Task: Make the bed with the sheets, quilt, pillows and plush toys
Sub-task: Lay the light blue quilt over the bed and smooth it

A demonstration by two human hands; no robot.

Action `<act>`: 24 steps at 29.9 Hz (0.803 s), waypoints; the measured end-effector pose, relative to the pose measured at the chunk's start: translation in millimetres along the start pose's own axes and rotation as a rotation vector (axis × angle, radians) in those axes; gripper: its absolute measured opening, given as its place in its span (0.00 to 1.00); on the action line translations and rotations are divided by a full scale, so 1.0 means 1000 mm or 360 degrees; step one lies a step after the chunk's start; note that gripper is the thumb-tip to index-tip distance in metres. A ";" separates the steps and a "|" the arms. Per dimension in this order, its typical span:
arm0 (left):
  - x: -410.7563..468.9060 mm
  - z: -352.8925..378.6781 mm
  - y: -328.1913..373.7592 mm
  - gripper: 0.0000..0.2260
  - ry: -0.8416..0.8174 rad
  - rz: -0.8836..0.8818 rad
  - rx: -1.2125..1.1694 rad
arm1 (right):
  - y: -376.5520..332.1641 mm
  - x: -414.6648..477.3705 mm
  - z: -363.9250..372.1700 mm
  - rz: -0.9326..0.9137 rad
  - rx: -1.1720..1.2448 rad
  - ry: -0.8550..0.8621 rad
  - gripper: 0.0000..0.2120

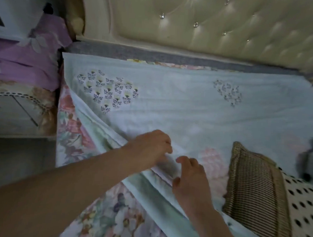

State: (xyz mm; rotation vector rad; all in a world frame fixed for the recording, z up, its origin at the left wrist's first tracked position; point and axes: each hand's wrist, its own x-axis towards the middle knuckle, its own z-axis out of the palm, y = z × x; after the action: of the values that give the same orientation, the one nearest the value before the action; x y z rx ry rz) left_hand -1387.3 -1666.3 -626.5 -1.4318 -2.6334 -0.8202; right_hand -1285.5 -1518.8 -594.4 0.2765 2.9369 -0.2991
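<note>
— While I have the head view up, tell me where the quilt lies.

— The quilt [180, 105], pale mint with heart-shaped patches of small flowers, is spread flat across the bed. Its far edge stops just short of the tufted cream headboard [211, 21], and a grey strip of mattress [155, 55] shows between them. Its near-left edge runs diagonally and is folded up off the floral sheet [110, 215], which shows beneath it on the left and at the bottom.

— And the hands?

— I see my left hand [150, 147] knuckles up on that folded edge, fingers curled in and pinching the fabric. My right hand [188, 179] is just beside it, lower along the same edge, fingers bent and spread like a claw, thumb by the fold. It touches the quilt, but through the blur I cannot tell whether it has hold.

— Pillows?

— A striped pillow [253, 187], brown and gold, lies on the quilt to the right of my right hand, near it but apart. Against its right side is a dotted cushion [303, 207], white with black spots. Above that is a grey shape [311, 155], too blurred to make out. Off the bed to the left, a purple cloth [28, 62] with pale flowers lies beside a glass-topped bedside table [16, 114].
</note>
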 end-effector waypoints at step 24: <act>-0.110 0.023 0.099 0.15 -0.0197 0.0467 0.0021 | 0.045 -0.185 0.026 0.0037 0.0309 -0.0042 0.08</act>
State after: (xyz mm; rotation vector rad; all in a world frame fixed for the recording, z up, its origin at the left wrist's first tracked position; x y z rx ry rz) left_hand -1240.5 -1697.6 -633.8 -1.8612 -2.4160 -0.7009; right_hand -1093.3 -1511.8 -592.0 0.3300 2.8789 -0.5811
